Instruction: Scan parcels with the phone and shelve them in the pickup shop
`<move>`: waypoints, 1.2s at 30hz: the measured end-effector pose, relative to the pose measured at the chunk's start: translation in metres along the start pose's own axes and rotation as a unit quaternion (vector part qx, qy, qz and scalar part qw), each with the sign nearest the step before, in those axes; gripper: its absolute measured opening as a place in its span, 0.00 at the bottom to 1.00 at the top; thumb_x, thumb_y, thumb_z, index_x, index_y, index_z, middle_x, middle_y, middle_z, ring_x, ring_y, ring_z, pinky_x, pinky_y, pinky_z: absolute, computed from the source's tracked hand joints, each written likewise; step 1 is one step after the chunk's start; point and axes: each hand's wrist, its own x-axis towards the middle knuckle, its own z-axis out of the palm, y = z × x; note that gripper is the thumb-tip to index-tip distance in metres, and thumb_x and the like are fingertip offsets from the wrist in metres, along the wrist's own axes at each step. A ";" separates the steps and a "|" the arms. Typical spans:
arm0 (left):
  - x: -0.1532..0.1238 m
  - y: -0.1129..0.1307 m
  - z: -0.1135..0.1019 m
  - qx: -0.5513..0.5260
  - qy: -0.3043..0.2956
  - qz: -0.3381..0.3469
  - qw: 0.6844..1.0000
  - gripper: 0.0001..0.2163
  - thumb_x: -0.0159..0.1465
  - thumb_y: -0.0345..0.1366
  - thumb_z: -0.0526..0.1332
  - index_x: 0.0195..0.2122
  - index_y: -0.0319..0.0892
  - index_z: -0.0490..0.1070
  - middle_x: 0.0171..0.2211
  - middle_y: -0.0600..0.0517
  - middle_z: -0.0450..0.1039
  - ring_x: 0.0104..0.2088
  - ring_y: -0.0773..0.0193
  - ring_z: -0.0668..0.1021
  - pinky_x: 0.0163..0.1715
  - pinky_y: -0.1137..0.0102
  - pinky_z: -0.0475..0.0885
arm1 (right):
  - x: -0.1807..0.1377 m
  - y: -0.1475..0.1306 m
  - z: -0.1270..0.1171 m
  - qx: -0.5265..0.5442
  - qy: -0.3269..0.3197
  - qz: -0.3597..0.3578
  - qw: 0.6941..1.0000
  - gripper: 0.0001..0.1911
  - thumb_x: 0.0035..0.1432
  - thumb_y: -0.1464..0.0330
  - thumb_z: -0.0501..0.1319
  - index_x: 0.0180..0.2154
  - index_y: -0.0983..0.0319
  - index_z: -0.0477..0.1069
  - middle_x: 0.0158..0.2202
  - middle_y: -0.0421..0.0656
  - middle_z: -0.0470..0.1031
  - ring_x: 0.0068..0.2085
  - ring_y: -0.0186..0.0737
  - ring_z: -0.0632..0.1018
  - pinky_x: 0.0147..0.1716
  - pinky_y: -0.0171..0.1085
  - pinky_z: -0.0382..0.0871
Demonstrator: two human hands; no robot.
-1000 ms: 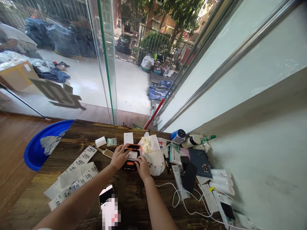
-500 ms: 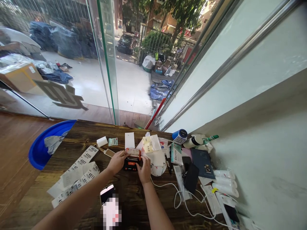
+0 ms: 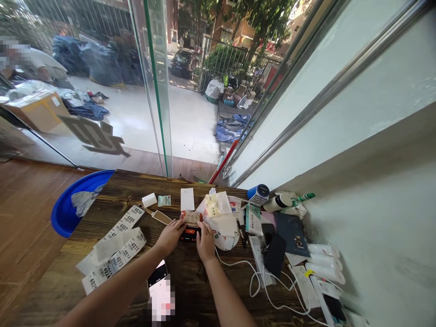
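A small black and orange label printer sits on the dark wooden table, its lid down. My left hand grips its left side with curled fingers. My right hand holds its right side, fingers pressed on the casing. Strips of numbered labels lie to the left of my left arm. A phone lies near my left forearm.
A blue basin hangs over the table's left edge. Papers, a white bag, bottles, a dark wallet, a notebook, white tubes and a white cable crowd the right side by the wall. Glass doors stand behind.
The printer's lid, open a second ago, now lies shut. Both hands have settled on the printer's sides. The view has shifted slightly to the left.
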 end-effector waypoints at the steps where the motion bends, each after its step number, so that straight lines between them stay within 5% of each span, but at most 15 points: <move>1: -0.004 0.002 -0.004 0.001 0.002 -0.007 1.000 0.23 0.54 0.21 0.54 0.50 0.43 0.72 0.50 0.45 0.73 0.50 0.56 0.74 0.56 0.57 0.66 | 0.000 -0.002 -0.003 0.003 -0.005 0.002 1.000 0.20 0.61 0.76 0.54 0.54 0.64 0.62 0.51 0.50 0.69 0.56 0.52 0.67 0.53 0.56 0.65; 6: -0.073 -0.004 -0.026 0.023 0.065 -0.122 0.990 0.14 0.64 0.34 0.52 0.44 0.48 0.76 0.48 0.49 0.74 0.48 0.59 0.74 0.50 0.63 0.71 | -0.045 -0.031 -0.006 0.034 -0.013 0.020 0.999 0.16 0.63 0.73 0.49 0.52 0.61 0.63 0.43 0.51 0.71 0.49 0.51 0.72 0.49 0.55 0.69; 9: -0.132 -0.024 -0.041 0.048 0.113 -0.228 0.966 0.18 0.66 0.40 0.48 0.35 0.45 0.78 0.44 0.45 0.75 0.45 0.54 0.74 0.46 0.58 0.72 | -0.099 -0.054 0.009 0.052 -0.032 0.041 0.997 0.16 0.60 0.73 0.51 0.50 0.58 0.61 0.41 0.49 0.71 0.43 0.47 0.75 0.40 0.45 0.76; 14: -0.182 -0.062 -0.065 0.083 0.146 -0.400 0.901 0.23 0.62 0.43 0.50 0.54 0.38 0.66 0.52 0.39 0.64 0.52 0.46 0.68 0.53 0.53 0.65 | -0.162 -0.089 0.047 0.037 -0.036 0.108 0.993 0.26 0.53 0.74 0.56 0.54 0.58 0.55 0.47 0.53 0.68 0.47 0.53 0.74 0.43 0.49 0.75; 19: -0.179 -0.080 -0.073 0.047 0.037 -0.560 0.826 0.44 0.50 0.51 0.62 0.65 0.42 0.46 0.64 0.32 0.39 0.60 0.29 0.55 0.49 0.43 0.64 | -0.172 -0.114 0.072 -0.021 -0.027 0.197 0.980 0.56 0.24 0.75 0.74 0.57 0.69 0.53 0.51 0.65 0.63 0.52 0.74 0.67 0.50 0.64 0.64; 21: -0.177 -0.083 -0.074 0.030 -0.029 -0.531 0.846 0.46 0.48 0.48 0.65 0.65 0.45 0.44 0.65 0.34 0.40 0.60 0.30 0.56 0.46 0.44 0.66 | -0.170 -0.120 0.078 -0.041 -0.023 0.221 0.974 0.59 0.19 0.77 0.74 0.57 0.72 0.54 0.51 0.68 0.63 0.51 0.76 0.67 0.51 0.65 0.62; 23: -0.177 -0.085 -0.077 0.021 -0.083 -0.474 0.876 0.42 0.48 0.40 0.64 0.64 0.45 0.47 0.60 0.36 0.52 0.58 0.35 0.61 0.46 0.48 0.67 | -0.167 -0.123 0.082 -0.052 -0.021 0.243 0.968 0.55 0.21 0.78 0.72 0.56 0.73 0.56 0.49 0.69 0.65 0.50 0.75 0.69 0.50 0.63 0.64; 28: -0.181 -0.088 -0.076 -0.035 -0.140 -0.373 0.917 0.27 0.53 0.29 0.58 0.56 0.41 0.59 0.53 0.40 0.62 0.46 0.56 0.74 0.44 0.65 0.69 | -0.156 -0.127 0.082 -0.054 -0.022 0.300 0.952 0.44 0.24 0.78 0.67 0.50 0.72 0.63 0.45 0.63 0.67 0.47 0.71 0.71 0.50 0.58 0.64; 32: -0.185 -0.092 -0.068 -0.062 -0.178 -0.314 0.931 0.23 0.54 0.25 0.55 0.53 0.40 0.64 0.51 0.41 0.69 0.49 0.56 0.75 0.47 0.66 0.66 | -0.156 -0.136 0.078 -0.019 0.009 0.362 0.932 0.36 0.24 0.78 0.63 0.44 0.66 0.65 0.44 0.57 0.66 0.38 0.62 0.75 0.38 0.54 0.71; 36: -0.182 -0.090 -0.068 -0.098 -0.214 -0.251 0.939 0.16 0.50 0.20 0.53 0.34 0.44 0.73 0.36 0.49 0.78 0.43 0.55 0.78 0.41 0.68 0.68 | -0.173 -0.150 0.066 0.070 0.096 0.408 0.905 0.28 0.29 0.73 0.63 0.40 0.64 0.64 0.38 0.53 0.70 0.39 0.59 0.77 0.37 0.49 0.74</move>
